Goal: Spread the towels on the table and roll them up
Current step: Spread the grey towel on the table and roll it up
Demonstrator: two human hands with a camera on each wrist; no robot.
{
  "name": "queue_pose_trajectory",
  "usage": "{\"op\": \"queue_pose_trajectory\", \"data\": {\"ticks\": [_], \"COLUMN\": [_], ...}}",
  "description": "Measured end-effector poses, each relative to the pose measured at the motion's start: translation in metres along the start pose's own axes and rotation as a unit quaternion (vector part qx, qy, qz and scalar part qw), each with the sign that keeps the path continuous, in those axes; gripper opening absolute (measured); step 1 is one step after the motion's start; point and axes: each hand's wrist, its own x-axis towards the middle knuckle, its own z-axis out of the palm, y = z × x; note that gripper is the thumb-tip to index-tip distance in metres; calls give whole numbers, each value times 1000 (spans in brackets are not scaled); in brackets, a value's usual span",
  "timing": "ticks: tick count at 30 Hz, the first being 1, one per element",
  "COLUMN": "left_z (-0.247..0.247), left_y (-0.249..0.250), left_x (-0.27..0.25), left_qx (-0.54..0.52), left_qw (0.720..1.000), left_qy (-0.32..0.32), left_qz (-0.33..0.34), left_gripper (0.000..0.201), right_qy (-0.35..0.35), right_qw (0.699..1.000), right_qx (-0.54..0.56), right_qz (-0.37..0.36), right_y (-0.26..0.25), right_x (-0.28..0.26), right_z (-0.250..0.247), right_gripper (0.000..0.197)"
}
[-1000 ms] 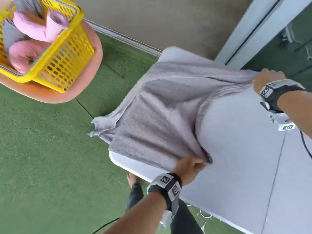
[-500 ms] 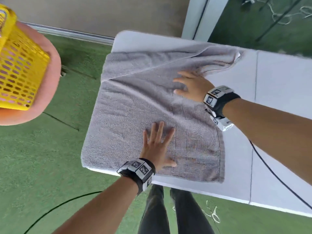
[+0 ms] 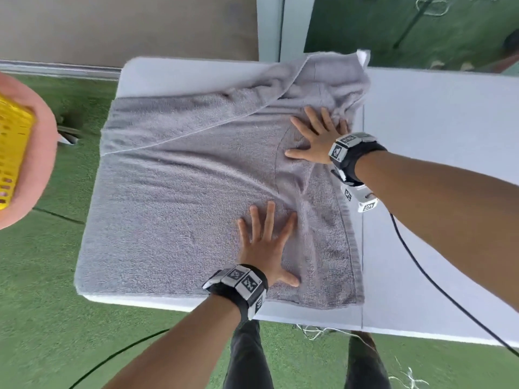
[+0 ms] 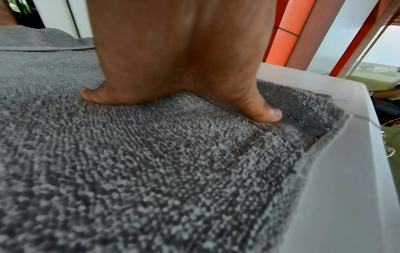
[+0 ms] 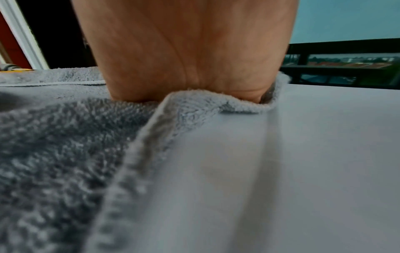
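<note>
Grey towel (image 3: 179,209) lying over the left end of the white table (image 3: 438,153), its far strip folded back and bunched toward 1 o'clock. Left hand (image 3: 264,245), at 6 o'clock on the towel, and right hand (image 3: 317,138), at 2 o'clock near its right hem, both press flat with fingers spread, well apart and gripping nothing. Yellow basket (image 3: 12,153) on a pink seat (image 3: 36,175) at 9 o'clock, off the table.

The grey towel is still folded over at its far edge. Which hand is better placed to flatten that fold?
Probably the right hand: it lies flat on the grey towel beside the far fold, while the left hand presses nearer the table's near edge.
</note>
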Motion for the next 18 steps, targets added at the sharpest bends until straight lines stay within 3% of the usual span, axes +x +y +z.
{"op": "queue_pose_trajectory", "data": {"ticks": [13, 18], "left_z": [31, 43], "left_y": [358, 470], "left_x": [98, 127], "left_qx": [-16, -12], "left_qw": [997, 996], "left_qy": [-19, -32], "left_qz": [73, 78], "left_gripper": [145, 144], "right_qy": [-3, 17], "right_qw": [997, 993], "right_qx": [1, 32], "right_qz": [73, 112], "right_y": [373, 481], "right_x": [-147, -193], "right_z": [26, 36], "right_gripper": [98, 94]}}
